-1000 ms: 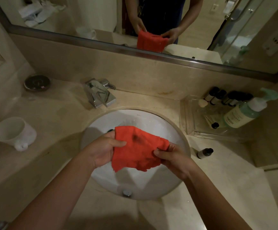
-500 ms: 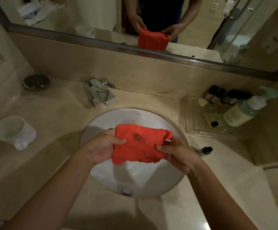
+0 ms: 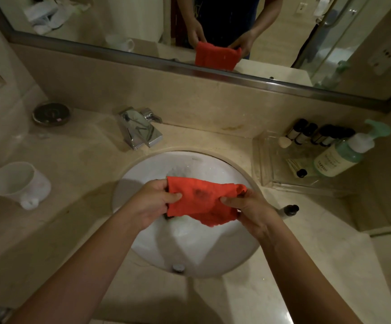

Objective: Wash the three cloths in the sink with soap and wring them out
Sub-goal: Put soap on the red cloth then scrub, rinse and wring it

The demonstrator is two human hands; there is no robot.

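cloth: a red cloth [image 3: 203, 202] is held spread above the white sink [image 3: 224, 260], with a dark stain near its middle; the lower right edge hangs loose toward the basin.
left hand: the left hand [image 3: 154, 204] is closed on the cloth's left edge, thumb on top and fingers curled beneath.
right hand: the right hand [image 3: 248, 206] is closed on the right edge, which is bunched into the grip.
other cloths: only one cloth is seen; a dark shape is glimpsed under the left hand, but what it is cannot be told.
sink: the basin looks dry apart from a few drops, and no water is seen running from the chrome tap [image 3: 140, 132] at the far left of the bowl.
soap: a green pump bottle [image 3: 344, 155] stands in a clear tray [image 3: 266, 181] on the bench [image 3: 77, 174], far right of the sink.
around: a white cup [image 3: 19, 183] sits on the left; a small dark-capped bottle [image 3: 290, 210] lies just right of the sink.
step in hand: the stain seems to be under inspection; the cloth would best be wetted first, soap put straight on the mark, and the fabric rubbed against itself.
change: against the earlier frame, the cloth has been drawn wider and tilted, its right end gathered tighter, and the hands moved slightly farther apart.
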